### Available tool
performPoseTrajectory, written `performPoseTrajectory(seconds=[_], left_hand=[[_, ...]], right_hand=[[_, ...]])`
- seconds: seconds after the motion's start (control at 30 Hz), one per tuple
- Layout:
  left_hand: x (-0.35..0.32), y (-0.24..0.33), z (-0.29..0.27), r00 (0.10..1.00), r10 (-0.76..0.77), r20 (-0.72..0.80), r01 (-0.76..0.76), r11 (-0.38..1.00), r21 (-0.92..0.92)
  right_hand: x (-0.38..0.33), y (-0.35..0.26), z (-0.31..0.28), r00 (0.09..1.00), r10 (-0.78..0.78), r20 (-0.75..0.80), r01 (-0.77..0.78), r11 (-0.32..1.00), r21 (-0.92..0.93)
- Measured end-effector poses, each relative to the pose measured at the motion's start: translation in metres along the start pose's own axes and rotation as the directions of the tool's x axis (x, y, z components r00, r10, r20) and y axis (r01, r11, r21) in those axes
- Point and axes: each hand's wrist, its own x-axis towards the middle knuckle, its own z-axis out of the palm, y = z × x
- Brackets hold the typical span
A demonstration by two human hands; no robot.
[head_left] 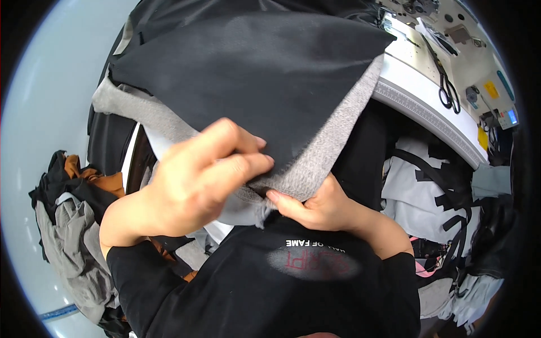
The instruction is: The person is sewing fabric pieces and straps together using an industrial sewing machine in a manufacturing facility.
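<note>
Both grips on fabric (253, 73) edge

Black scissors (449, 90) lie on the white worktable (420, 84); clothes heap (70, 225) left.

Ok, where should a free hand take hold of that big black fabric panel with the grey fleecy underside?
Probably the near folded edge of the black fabric panel with the grey fleecy underside, coming from the person's side. There the grey underside turns up into a reachable lip, already pinched by the left hand from above and the right hand from below; the far part lies spread flat.
</note>
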Motion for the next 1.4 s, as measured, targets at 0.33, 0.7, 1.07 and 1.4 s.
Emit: performPoseTrajectory(seconds=[0.33, 0.7, 1.07, 1.4], left_hand=[[-0.061, 0.001, 0.018, 0.984, -0.138, -0.111, 0.121, 0.981, -0.151], [-0.084, -0.009, 0.04, 0.922, -0.298, -0.248, 0.252, 0.946, -0.203], [-0.093, -0.019, 0.065, 0.879, -0.426, -0.212, 0.268, 0.811, -0.52], [-0.096, -0.017, 0.039, 0.868, -0.489, -0.081, 0.381, 0.762, -0.524]], right_hand=[[0.007, -0.015, 0.01, 0.96, 0.097, 0.263, -0.114, 0.992, 0.05], [0.01, 0.002, 0.035, 0.96, 0.231, 0.155, -0.252, 0.96, 0.125], [0.022, 0.005, 0.034, 0.841, -0.524, 0.138, 0.412, 0.453, -0.791], [0.034, 0.006, 0.033, 0.802, -0.531, 0.274, 0.546, 0.465, -0.697]])
